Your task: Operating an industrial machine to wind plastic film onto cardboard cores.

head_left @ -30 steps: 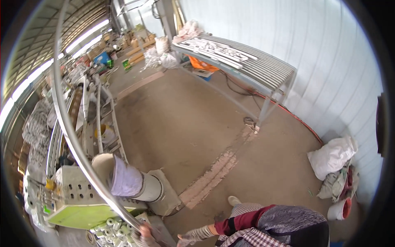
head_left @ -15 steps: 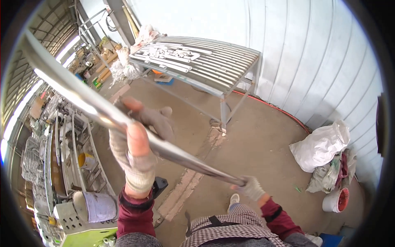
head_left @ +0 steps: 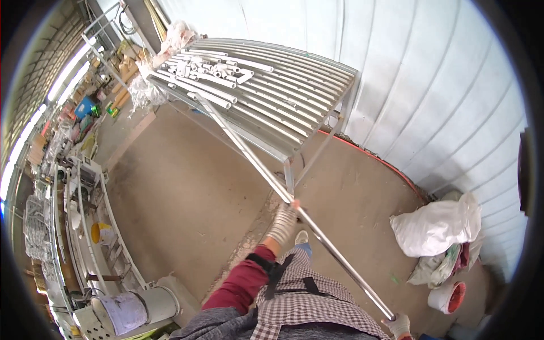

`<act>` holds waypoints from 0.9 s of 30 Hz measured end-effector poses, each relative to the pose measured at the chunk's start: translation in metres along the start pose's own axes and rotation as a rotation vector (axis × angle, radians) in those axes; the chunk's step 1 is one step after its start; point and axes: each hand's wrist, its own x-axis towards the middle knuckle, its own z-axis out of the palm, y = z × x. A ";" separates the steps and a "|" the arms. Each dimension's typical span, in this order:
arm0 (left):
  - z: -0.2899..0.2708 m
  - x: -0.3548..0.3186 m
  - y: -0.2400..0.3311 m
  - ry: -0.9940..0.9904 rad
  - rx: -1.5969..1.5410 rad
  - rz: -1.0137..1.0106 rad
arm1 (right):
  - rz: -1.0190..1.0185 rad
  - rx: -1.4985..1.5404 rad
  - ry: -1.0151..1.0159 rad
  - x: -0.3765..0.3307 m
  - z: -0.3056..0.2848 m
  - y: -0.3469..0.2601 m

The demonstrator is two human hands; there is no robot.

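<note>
The left hand [head_left: 283, 223] wraps round the middle of a long metal pole [head_left: 347, 264], the right hand [head_left: 399, 324] clasping its near end. Probably stiff and slick, it suits this wide hold; its far end overlaps the slatted table [head_left: 311, 97].

Pale panelled wall [head_left: 408, 85] — brown floor [head_left: 187, 170] — slatted metal table [head_left: 286, 107] alongside.

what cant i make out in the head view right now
All in the head view:
Left grip: most fingers, hidden by its own glove
Right grip: forearm cut off by the lower edge
White sack: contents, hidden by its cloth
Pole: whether it touches the table; overlap hides any gap
</note>
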 end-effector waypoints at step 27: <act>0.086 0.279 -0.097 0.422 0.282 -0.494 | -0.328 -0.528 -0.175 0.327 -0.170 -0.075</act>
